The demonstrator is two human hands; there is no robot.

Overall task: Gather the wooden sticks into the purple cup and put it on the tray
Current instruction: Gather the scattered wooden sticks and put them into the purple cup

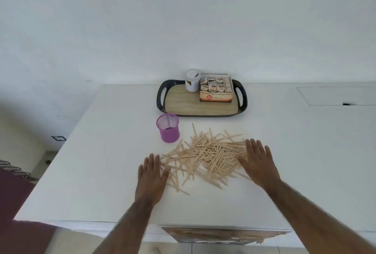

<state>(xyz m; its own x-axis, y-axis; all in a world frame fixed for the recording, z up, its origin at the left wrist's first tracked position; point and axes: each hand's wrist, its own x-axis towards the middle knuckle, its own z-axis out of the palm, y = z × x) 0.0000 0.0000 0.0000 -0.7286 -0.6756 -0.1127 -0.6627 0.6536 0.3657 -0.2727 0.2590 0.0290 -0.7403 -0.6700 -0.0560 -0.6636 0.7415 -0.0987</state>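
Bare hands lie flat and spread, fingers extended, at either side of a loose heap of wooden sticks [205,156] on a white bench [101,182]. The left hand [151,176] rests palm down at the heap's left edge, its fingertips touching the outermost sticks; the right hand [258,164] lies over the heap's right edge, covering some sticks. Neither hand grips anything. The sticks cross one another in a tangle between the two hands, a few strays trailing toward the near edge. Just beyond the heap, to its left, a purple mesh cup [168,128] stands upright on the bench. Farther back, against the wall, a black-rimmed tray [183,103] with a wood-look base carries a white jar [192,80] and an open box [216,91] of small packets, side by side.
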